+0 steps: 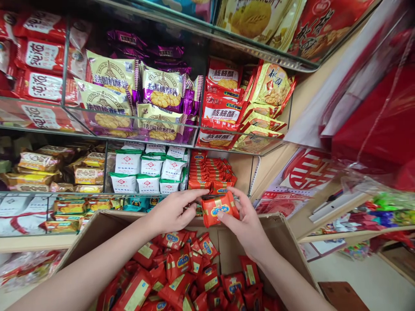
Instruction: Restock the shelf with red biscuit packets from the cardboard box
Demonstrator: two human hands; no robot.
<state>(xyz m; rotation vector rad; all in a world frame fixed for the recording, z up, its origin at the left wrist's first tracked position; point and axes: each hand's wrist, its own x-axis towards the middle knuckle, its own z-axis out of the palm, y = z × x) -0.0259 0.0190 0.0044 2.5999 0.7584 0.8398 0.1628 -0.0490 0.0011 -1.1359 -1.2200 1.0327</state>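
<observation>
Between the thumb and fingers of my right hand [249, 229] is a small red snack packet [215, 211] with a gold band and a blue oval label. My left hand [171, 211] is just to its left, index finger stretched toward the front of the shelf and the other fingers loosely bent, holding nothing. Its fingertip is by the stacked red packets [202, 172] on the lower shelf; whether it touches them I cannot tell. Below both hands stands an open cardboard box [277, 226] with many loose red packets [181, 263] of the same look.
White-and-green packets [151, 166] fill the compartment left of the red stack. Purple-and-cream biscuit packs [164, 88] and red walnut shortbread packs [223, 112] sit one shelf up, behind a glass front edge [155, 138]. Red plastic bags [376, 108] hang at right.
</observation>
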